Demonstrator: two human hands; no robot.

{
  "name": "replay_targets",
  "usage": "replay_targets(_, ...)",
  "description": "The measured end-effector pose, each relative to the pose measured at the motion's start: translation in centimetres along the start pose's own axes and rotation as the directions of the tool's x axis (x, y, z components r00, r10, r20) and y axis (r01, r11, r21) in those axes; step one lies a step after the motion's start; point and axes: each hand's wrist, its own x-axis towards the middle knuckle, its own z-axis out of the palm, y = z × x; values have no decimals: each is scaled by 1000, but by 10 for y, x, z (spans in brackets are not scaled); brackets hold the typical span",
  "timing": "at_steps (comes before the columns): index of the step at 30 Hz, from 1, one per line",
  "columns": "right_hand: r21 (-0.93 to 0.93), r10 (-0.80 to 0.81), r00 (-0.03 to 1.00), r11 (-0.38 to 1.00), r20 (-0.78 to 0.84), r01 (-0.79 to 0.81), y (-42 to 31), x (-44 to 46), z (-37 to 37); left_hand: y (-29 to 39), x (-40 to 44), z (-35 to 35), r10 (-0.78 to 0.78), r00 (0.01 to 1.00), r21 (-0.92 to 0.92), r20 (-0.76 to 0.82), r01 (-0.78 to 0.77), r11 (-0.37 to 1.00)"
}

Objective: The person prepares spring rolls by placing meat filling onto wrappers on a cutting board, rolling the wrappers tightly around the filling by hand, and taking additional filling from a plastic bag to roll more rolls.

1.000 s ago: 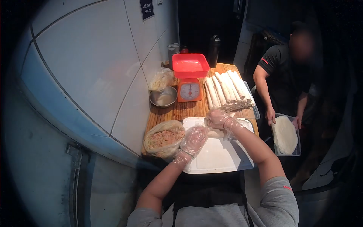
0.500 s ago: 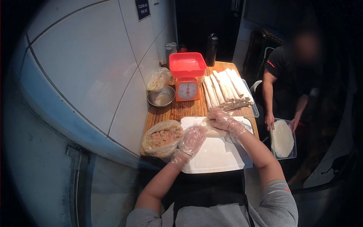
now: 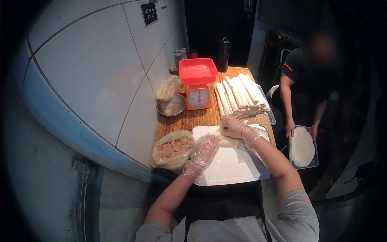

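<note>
Both my hands wear clear plastic gloves over a white cutting board. A pale, partly rolled wrapper lies across the board's upper part. My left hand is at its left end, fingers bent against it. From above, my right hand pinches the wrapper with fingers drawn together. My fingers hide part of the roll. Left of the board, beside my left hand, sits an open plastic bag of minced filling. Beyond my right hand, finished long white rolls are stacked on a tray.
An orange kitchen scale carries a red pan. Near the wall are a metal bowl and a plastic bag. A black bottle stands behind. At right, a person holds a container of round white wrappers.
My right hand has shifted very slightly over the wrapper, while my left hand stays at its end. The view has tilted a little.
</note>
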Motion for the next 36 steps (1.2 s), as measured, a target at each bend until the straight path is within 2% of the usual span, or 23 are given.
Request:
replay_targets(2, -17, 25, 999, 1000, 28, -24, -6, -2, -7, 0, 2, -1, -5, 1000, 2, 13, 5, 1000)
replay_targets(5, 58, 104, 994, 993, -45, -101, -7, -6, -7, 0, 1, -2, -6, 1000, -8, 11, 6, 1000)
replay_targets(8, 16, -86, 995, 996, -47, 86, 0, -5, -4, 2, 1, -4, 2, 1000, -21, -17, -3, 1000)
replay_targets(11, -36, -56, 997, 998, -48, 54, 13, 12, 10, 5, 0, -6, -3, 999, -39, -34, 1, 999)
replay_targets(14, 29, -1, 983, 1000, -185, 7, -29, 17, -5, 7, -1, -9, 53, 991, 11, -123, -52, 999)
replay_targets(15, 77, 61, 984, 996, -165, -48, -45, 27, -11, 8, -1, -11, 85, 983, 42, -160, -79, 996)
replay_targets(18, 81, -215, 917, 963, -335, 255, -65, 75, -5, 6, 4, -17, 139, 990, 62, -25, -137, 989)
replay_targets(19, 52, -244, 912, 960, -331, 275, -82, 86, -7, 2, 4, -10, 112, 990, 24, -83, -110, 994)
replay_targets(20, 21, -271, 905, 956, -328, 294, -99, 99, -10, -2, 0, -4, 82, 995, -4, -55, -82, 997)
replay_targets(22, -49, -189, 978, 981, -91, 186, -131, 127, -13, 5, -1, -12, 33, 999, -58, 10, -32, 998)
replay_targets(23, -97, -133, 991, 987, -7, 131, -152, 132, -24, 14, 1, -23, 44, 998, 27, 52, -45, 999)
replay_targets(24, -148, -66, 995, 986, 74, 77, -170, 135, -34, 8, 0, -16, 96, 995, 82, -19, -94, 992)
replay_targets(26, -153, -15, 999, 988, 42, 22, -160, 163, -5, -5, -3, 5, 215, 965, 187, -152, -186, 965)
replay_targets(27, -215, 20, 985, 977, 171, 17, -156, 175, -2, -4, 0, -1, 111, 993, 7, -29, -111, 994)
replay_targets(30, -133, 32, 966, 991, 256, 2, -138, 191, 11, -4, -1, -2, 46, 996, 73, 70, -51, 996)
replay_targets(31, -31, -131, 991, 991, -2, 131, -129, 174, 15, 8, 0, -16, 37, 990, 259, 138, -72, 963)
replay_targets(33, 180, -225, 945, 946, -236, 270, -98, 138, 3, 7, 3, -11, -19, 997, 246, 79, -1, 969)
replay_targets(34, 324, -56, 990, 941, -130, 96, -103, 99, -25, 7, 3, -7, -53, 997, 235, 50, 40, 971)
replay_targets(35, 691, 18, 990, 718, -140, 85, -85, 60, -26, 12, 6, -15, -51, 994, 131, 93, 39, 991)
replay_targets(36, 663, 55, 987, 746, -148, 58, -59, 33, -25, 11, 6, -15, -49, 994, 127, 96, 37, 991)
